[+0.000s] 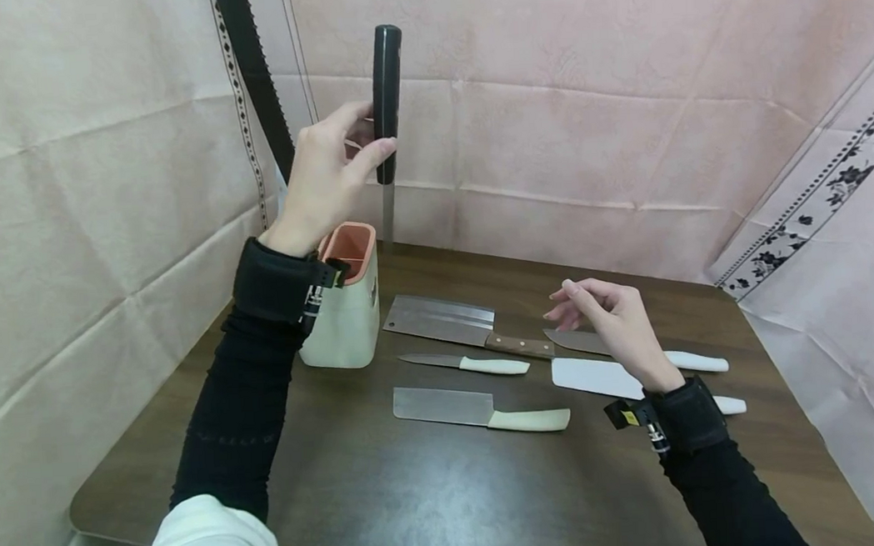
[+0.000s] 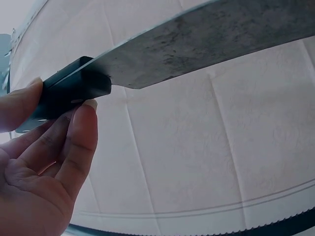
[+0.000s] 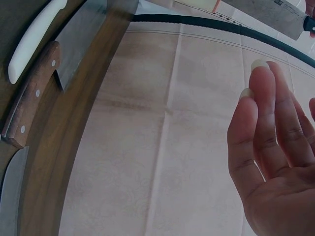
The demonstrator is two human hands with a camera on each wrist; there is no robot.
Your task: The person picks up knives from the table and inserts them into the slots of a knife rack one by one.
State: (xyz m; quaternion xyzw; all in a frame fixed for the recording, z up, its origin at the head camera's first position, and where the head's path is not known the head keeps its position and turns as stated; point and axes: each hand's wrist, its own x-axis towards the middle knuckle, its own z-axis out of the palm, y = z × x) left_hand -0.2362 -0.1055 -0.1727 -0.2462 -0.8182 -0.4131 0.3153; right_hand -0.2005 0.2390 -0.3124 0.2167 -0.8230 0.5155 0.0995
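My left hand [image 1: 326,171] pinches the black handle of a kitchen knife [image 1: 388,84] between thumb and fingers. The handle points up and the blade hangs down just right of a pale green knife holder [image 1: 341,333] with an orange divided top. In the left wrist view the knife's broad, stained blade [image 2: 172,51] extends to the upper right. Above the right-hand knives hovers my right hand [image 1: 620,324], its relaxed fingers holding nothing. Beneath it lie a white-handled knife [image 1: 584,342] and a white cleaver [image 1: 589,376], both partly covered by that hand and wrist.
Across the brown table [image 1: 436,507] lie a wooden-handled cleaver [image 1: 443,318], a small white-handled paring knife [image 1: 495,365] and a cleaver with a pale handle [image 1: 445,406]. Pale cloth [image 1: 586,130] hangs behind the table and along both sides.
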